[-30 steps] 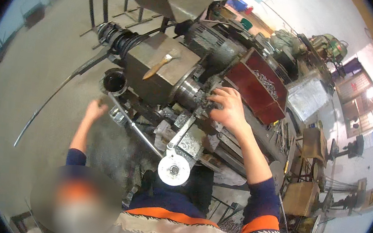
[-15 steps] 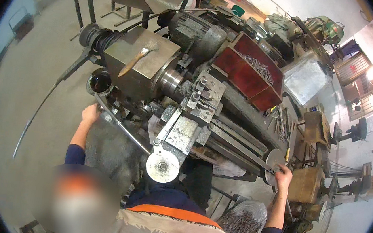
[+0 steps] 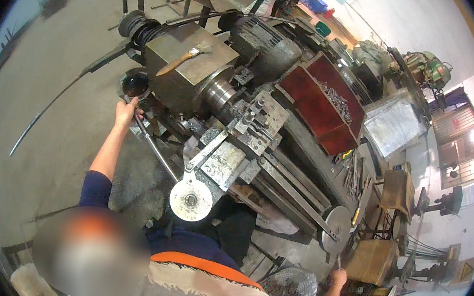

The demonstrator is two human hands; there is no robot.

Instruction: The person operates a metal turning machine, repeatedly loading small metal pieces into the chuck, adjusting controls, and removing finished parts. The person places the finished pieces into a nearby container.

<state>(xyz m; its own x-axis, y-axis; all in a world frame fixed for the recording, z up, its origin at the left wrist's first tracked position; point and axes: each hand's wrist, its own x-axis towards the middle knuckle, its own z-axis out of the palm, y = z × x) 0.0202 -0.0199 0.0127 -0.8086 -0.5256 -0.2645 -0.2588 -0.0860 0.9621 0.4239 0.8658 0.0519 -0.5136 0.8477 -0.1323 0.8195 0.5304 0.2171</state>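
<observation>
My left hand (image 3: 127, 112) is closed round the upper end of a long metal lever (image 3: 155, 150), just below a dark round cup (image 3: 135, 84). The lever slants down to a pale round dial (image 3: 191, 199) on the lathe's carriage. My right hand (image 3: 337, 277) is at the lower edge of a grey disc handwheel (image 3: 336, 229), its fingers wrapped round a short handle (image 3: 339, 262). Between the hands lies the lathe, with its metal chuck (image 3: 220, 94), tool post (image 3: 262, 122) and slanting bed rails (image 3: 295, 191).
A wooden-handled brush (image 3: 178, 63) lies on the headstock cover. Behind the bed stands a dark red tray (image 3: 315, 107) holding small metal parts. A clear bag of dark metal pieces (image 3: 290, 287) sits near my right forearm. Hand tools (image 3: 354, 173) lie at the right.
My left hand has moved up onto the lever's upper end and closed on it. My right hand has moved from the handwheel's side to below it. The whole view has shifted slightly.
</observation>
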